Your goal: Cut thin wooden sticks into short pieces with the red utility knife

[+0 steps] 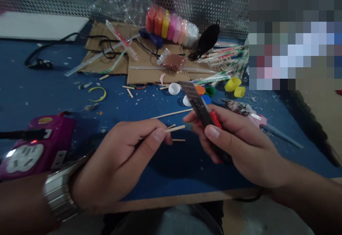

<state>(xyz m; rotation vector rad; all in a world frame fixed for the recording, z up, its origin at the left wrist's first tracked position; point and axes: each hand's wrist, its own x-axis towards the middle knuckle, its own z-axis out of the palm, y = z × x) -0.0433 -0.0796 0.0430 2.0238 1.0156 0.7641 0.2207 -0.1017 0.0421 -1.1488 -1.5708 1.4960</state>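
Note:
Between the thumb and fingers of my left hand [128, 153] are thin wooden sticks [176, 129], their pale ends poking out to the right. My right hand [240, 146] is wrapped round a black and red box cutter [199, 108], its blade out and tilted up to the left. A small gap separates the stick ends from my right fingers. Behind the hands, a longer thin stick [171, 114] lies on the blue table [112, 112]. Small white, orange, green and blue caps sit beyond the blade, partly hidden by it.
A purple power strip [57, 142] stands at the left. Cardboard pieces [144, 74] at the back carry a cable, a brown packet [173, 61] and colored clay blocks [168, 25]. Wrapped sticks [227, 57], yellow caps [233, 84] and a glue gun with a pale nozzle lie right.

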